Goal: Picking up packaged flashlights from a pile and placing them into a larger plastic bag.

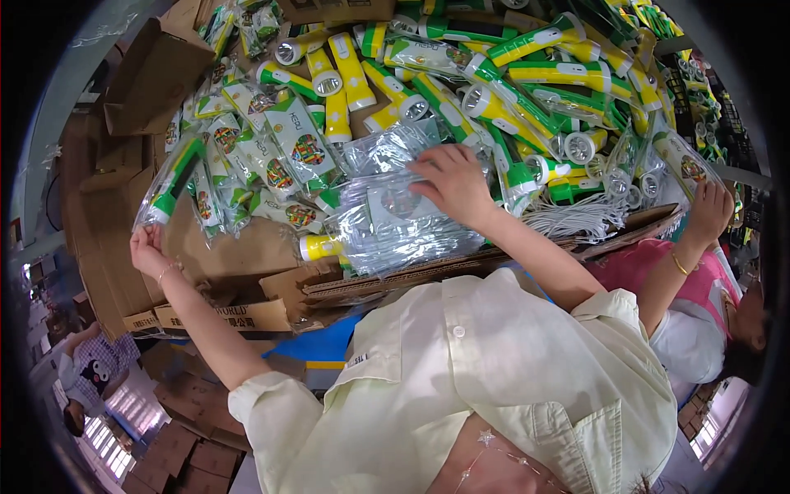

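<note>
- My left hand (148,247) has its fingers closed on the lower end of a green-and-white torch sealed in a clear plastic bag (171,183), holding it at the left edge of the counter.
- My right hand (451,183) lies flat, fingers spread open, on a stack of clear empty plastic sleeves (395,221) near the counter's middle.
- Behind the stack I see a heap of loose yellow-and-green plastic torches (494,99).
- Flattened brown cardboard (247,247) lies under the bagged torches.
- At right, another person's hand (709,210) reaches into the pile.
</note>
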`<action>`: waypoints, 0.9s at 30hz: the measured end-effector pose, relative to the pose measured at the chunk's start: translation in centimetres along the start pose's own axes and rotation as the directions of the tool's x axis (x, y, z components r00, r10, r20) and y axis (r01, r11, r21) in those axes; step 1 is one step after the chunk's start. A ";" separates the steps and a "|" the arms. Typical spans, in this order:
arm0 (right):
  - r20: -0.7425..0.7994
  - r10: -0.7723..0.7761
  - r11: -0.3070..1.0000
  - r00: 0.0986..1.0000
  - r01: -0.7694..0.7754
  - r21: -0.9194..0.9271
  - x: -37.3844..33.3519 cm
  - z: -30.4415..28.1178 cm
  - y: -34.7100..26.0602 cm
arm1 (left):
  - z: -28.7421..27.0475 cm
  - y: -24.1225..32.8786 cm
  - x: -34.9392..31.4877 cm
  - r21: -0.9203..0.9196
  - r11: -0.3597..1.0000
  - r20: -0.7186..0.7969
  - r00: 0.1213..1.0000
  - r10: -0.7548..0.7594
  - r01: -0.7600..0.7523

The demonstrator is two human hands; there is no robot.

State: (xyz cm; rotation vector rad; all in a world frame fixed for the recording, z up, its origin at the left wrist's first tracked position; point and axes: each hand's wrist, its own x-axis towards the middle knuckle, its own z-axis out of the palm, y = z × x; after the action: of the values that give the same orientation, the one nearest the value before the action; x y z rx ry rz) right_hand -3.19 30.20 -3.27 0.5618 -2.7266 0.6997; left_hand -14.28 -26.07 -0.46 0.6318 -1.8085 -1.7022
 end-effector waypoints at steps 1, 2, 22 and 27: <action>0.046 -0.033 0.998 0.998 0.035 -0.053 0.2 0.2 -0.1 | -1.0 -2.0 1.5 -0.050 0.998 -0.035 0.999 -0.031 0.029; 0.046 -0.030 0.998 0.998 0.033 -0.049 0.3 0.4 -0.1 | -1.5 -3.4 2.1 -0.045 0.999 -0.034 0.999 -0.030 0.028; 0.016 0.195 0.857 0.981 -0.178 0.484 -1.4 -1.4 -0.4 | 20.3 4.7 -34.0 0.201 0.585 0.971 0.239 -0.012 -0.786; 0.004 0.109 0.871 0.994 -0.097 0.481 -1.1 -4.4 -1.5 | 20.1 9.2 -35.4 0.180 0.107 0.932 0.204 0.300 -0.978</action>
State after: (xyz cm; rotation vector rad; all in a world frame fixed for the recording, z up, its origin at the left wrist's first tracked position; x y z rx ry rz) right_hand -0.83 31.51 0.68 0.5027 -2.5691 1.4242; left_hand -2.00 13.41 5.18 -0.8852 -2.7212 -0.1581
